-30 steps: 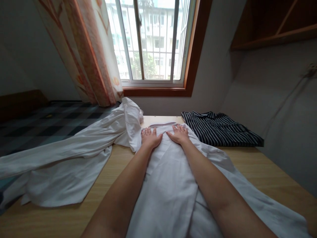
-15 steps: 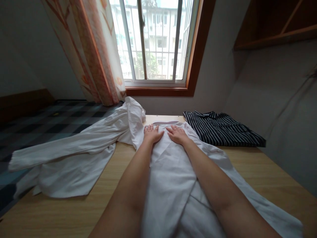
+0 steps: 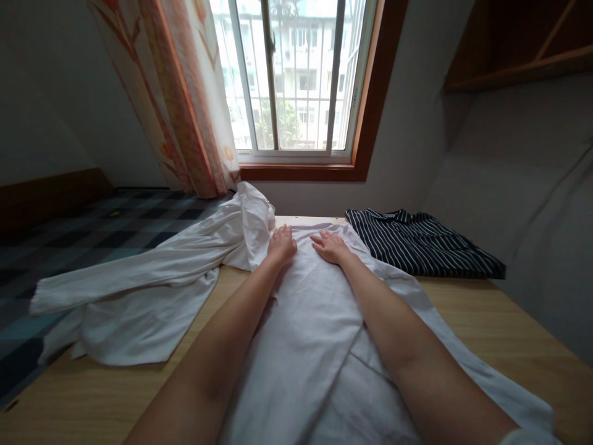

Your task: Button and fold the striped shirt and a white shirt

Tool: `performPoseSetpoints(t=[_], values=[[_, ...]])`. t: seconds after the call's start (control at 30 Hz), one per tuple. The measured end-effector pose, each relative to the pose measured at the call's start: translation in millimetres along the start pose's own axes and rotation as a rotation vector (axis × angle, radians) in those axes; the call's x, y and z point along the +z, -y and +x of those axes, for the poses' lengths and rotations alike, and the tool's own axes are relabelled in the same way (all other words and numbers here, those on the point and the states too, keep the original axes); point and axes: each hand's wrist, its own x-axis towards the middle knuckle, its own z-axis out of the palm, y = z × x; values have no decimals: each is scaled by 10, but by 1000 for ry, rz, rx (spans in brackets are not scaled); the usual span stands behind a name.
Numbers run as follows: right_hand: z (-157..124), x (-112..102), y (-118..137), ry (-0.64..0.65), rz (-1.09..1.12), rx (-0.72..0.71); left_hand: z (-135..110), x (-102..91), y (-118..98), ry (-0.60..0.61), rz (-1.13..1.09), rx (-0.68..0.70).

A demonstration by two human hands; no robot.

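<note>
A white shirt (image 3: 319, 309) lies lengthwise in front of me on the wooden tabletop, with a diagonal fold edge across its lower part. My left hand (image 3: 281, 244) is at its far left edge, turned on its side, the fingers drawn together and curled on the cloth; the fingertips are partly hidden. On the shirt's far right part my right hand (image 3: 331, 246) rests palm down, fingers stretched out. Part of the shirt spreads to the right, under and beyond my right forearm. Both forearms cover some of the cloth.
A second white garment (image 3: 152, 278) lies rumpled on the left, reaching over the checked bedding (image 3: 125, 225). A folded black-and-white striped garment (image 3: 417, 241) lies at the far right of the wooden tabletop (image 3: 477, 309). Behind stand a curtain (image 3: 180, 99) and a window (image 3: 301, 157).
My left hand has gone from lying flat with spread fingers to turned on its side and curled. The left forearm has swung left, showing more cloth. My right hand stays almost in place.
</note>
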Motion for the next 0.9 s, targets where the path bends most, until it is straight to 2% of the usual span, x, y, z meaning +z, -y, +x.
performPoseSetpoints(t=[0.1,0.23,0.3,0.37,0.47,0.6,0.77,0.9], values=[[-30,-32,38,-105,-48,-25,-248,-122,-24,-14,31,19],[-170,-209,197,-244,-159,-140,-605,-149,32,67,120,105],[-324,-309,281,-231,-167,-172,-731,-116,81,117,150,139],[-551,-350,336,-170,-124,-146,-805,-75,117,145,161,150],[-964,-256,353,-33,-50,-56,-828,-30,132,162,166,153],[-1331,-30,328,29,24,10,-750,-20,120,174,186,166],[-1260,38,315,-9,45,15,-608,-46,128,212,219,149],[-1104,22,303,-12,32,6,-554,-67,129,168,242,143]])
